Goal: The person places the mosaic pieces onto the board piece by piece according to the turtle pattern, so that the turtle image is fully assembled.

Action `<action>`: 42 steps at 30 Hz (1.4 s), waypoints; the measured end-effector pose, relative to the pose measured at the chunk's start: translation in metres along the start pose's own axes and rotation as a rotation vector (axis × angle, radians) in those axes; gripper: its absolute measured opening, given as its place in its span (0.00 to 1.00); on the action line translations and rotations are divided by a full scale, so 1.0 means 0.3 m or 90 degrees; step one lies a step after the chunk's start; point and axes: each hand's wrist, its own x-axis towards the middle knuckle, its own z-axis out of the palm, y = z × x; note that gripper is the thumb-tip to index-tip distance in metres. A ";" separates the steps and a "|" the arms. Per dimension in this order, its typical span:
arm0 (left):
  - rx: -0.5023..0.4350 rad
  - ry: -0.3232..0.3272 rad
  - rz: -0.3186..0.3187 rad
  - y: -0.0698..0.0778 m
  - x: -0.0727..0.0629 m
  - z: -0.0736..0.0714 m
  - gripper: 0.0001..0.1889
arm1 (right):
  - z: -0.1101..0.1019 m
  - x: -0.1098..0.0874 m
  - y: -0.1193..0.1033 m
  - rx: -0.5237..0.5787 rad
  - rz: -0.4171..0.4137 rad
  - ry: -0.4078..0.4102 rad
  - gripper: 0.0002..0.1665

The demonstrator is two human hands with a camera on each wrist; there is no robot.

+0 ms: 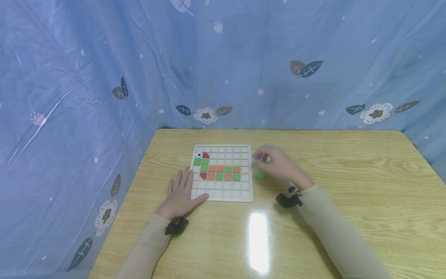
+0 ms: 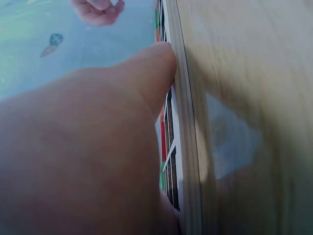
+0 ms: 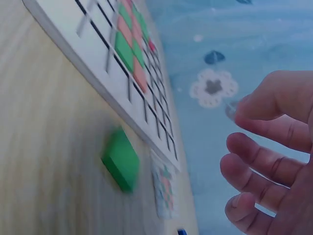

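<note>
A white grid board (image 1: 245, 194) lies on the table, with green, orange and red pieces and a round eye piece (image 1: 198, 154) forming a bent figure in its cells. My left hand (image 1: 179, 198) rests flat along the left edge, fingers spread, the thumb at the board's front edge in the left wrist view. Just past the right edge, my right hand (image 1: 278, 164) is raised with loosely bent fingers; nothing shows between them in the right wrist view. Below it is a blurred green block (image 3: 121, 161), apart from the fingers.
A small picture card (image 3: 166, 188) lies beside the board's right edge, mostly behind my right hand in the head view. Near the right wrist is a small dark blue piece (image 1: 291, 189). A blue patterned curtain (image 1: 258, 69) hangs behind and left of the wooden table (image 1: 366, 186).
</note>
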 end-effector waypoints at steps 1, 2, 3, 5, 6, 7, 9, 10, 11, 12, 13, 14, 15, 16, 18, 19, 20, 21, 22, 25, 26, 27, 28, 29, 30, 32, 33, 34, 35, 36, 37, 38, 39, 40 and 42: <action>0.000 0.000 0.000 0.001 0.000 -0.001 0.60 | -0.011 -0.003 0.007 -0.007 0.006 0.007 0.15; 0.000 0.000 0.000 0.002 -0.001 -0.002 0.60 | -0.021 -0.006 0.014 -0.013 0.011 0.013 0.14; 0.001 -0.001 0.000 0.003 -0.001 -0.003 0.60 | -0.030 -0.010 0.019 -0.022 0.013 0.015 0.14; 0.000 -0.001 -0.001 0.004 -0.002 -0.005 0.60 | -0.042 -0.016 0.022 -0.034 0.015 0.013 0.14; 0.000 -0.001 -0.001 0.005 -0.002 -0.005 0.60 | -0.045 -0.018 0.023 -0.043 0.016 0.009 0.14; 0.000 -0.001 -0.001 0.005 -0.002 -0.005 0.60 | -0.046 -0.020 0.022 -0.048 0.020 0.004 0.15; -0.001 0.000 -0.001 0.005 -0.002 -0.005 0.60 | -0.043 -0.021 0.019 -0.055 0.029 -0.007 0.16; -0.002 0.000 -0.001 0.006 -0.002 -0.005 0.60 | -0.041 -0.022 0.016 -0.057 0.035 -0.012 0.16; -0.002 0.000 0.000 0.005 -0.002 -0.005 0.60 | -0.037 -0.022 0.012 -0.059 0.042 -0.016 0.16; -0.002 0.001 0.000 0.005 -0.002 -0.005 0.60 | -0.033 -0.023 0.010 -0.061 0.051 -0.018 0.17; -0.002 0.001 0.001 0.005 -0.002 -0.005 0.60 | -0.029 -0.022 0.006 -0.058 0.060 -0.021 0.17; -0.002 0.001 0.002 0.005 -0.002 -0.005 0.60 | -0.025 -0.022 0.001 -0.061 0.063 -0.024 0.18; -0.001 0.001 0.003 0.005 -0.001 -0.004 0.60 | -0.022 -0.024 -0.004 -0.063 0.070 -0.028 0.19; -0.001 0.001 0.004 0.005 -0.001 -0.004 0.60 | -0.017 -0.024 -0.007 -0.064 0.075 -0.036 0.21; 0.002 0.001 0.005 0.004 0.000 -0.004 0.60 | -0.009 -0.027 -0.017 -0.075 0.094 -0.054 0.26; 0.002 0.001 0.006 0.004 0.001 -0.004 0.60 | -0.005 -0.028 -0.020 -0.084 0.104 -0.065 0.29; 0.002 0.001 0.006 0.004 0.001 -0.004 0.60 | 0.000 -0.031 -0.024 -0.092 0.112 -0.077 0.32; 0.001 0.001 0.006 0.003 0.001 -0.004 0.60 | 0.005 -0.034 -0.026 -0.098 0.123 -0.091 0.33; 0.001 0.000 0.005 0.003 0.002 -0.004 0.60 | 0.011 -0.036 -0.029 -0.108 0.129 -0.105 0.34; -0.001 -0.001 0.004 0.001 0.003 -0.003 0.60 | 0.029 -0.043 -0.037 -0.139 0.132 -0.136 0.39; -0.001 -0.001 0.004 0.000 0.003 -0.002 0.60 | 0.035 -0.044 -0.039 -0.147 0.132 -0.144 0.41; 0.000 -0.002 0.003 -0.001 0.003 -0.001 0.60 | 0.042 -0.045 -0.041 -0.159 0.132 -0.150 0.42; 0.001 -0.002 0.003 -0.001 0.003 -0.001 0.60 | 0.048 -0.044 -0.041 -0.173 0.129 -0.152 0.44; 0.002 -0.002 0.003 -0.002 0.004 0.000 0.60 | 0.054 -0.043 -0.043 -0.183 0.128 -0.151 0.46; 0.003 -0.001 0.004 -0.002 0.004 0.001 0.60 | 0.060 -0.042 -0.043 -0.193 0.129 -0.150 0.44; 0.003 0.000 0.004 -0.003 0.004 0.001 0.60 | 0.071 -0.040 -0.043 -0.197 0.129 -0.147 0.39; 0.004 -0.001 0.004 -0.002 0.004 0.001 0.60 | 0.076 -0.039 -0.045 -0.200 0.125 -0.144 0.36; 0.004 -0.001 0.003 -0.002 0.004 0.001 0.60 | 0.081 -0.038 -0.046 -0.199 0.123 -0.142 0.33; 0.003 -0.001 0.003 -0.001 0.003 0.001 0.60 | 0.085 -0.037 -0.047 -0.197 0.119 -0.140 0.28; 0.002 -0.001 0.003 -0.001 0.003 0.000 0.60 | 0.089 -0.037 -0.049 -0.196 0.116 -0.140 0.24; 0.001 -0.001 0.002 -0.001 0.002 0.000 0.60 | 0.093 -0.036 -0.050 -0.197 0.113 -0.139 0.22; 0.001 -0.002 0.002 0.000 0.002 -0.001 0.60 | 0.096 -0.036 -0.052 -0.200 0.109 -0.137 0.20; 0.000 -0.002 0.001 0.000 0.001 -0.001 0.60 | 0.099 -0.036 -0.054 -0.204 0.106 -0.136 0.18; 0.000 -0.002 0.000 0.000 0.001 -0.001 0.60 | 0.101 -0.035 -0.055 -0.208 0.104 -0.134 0.16; -0.001 -0.001 0.000 0.000 0.001 -0.001 0.60 | 0.105 -0.035 -0.057 -0.214 0.103 -0.133 0.12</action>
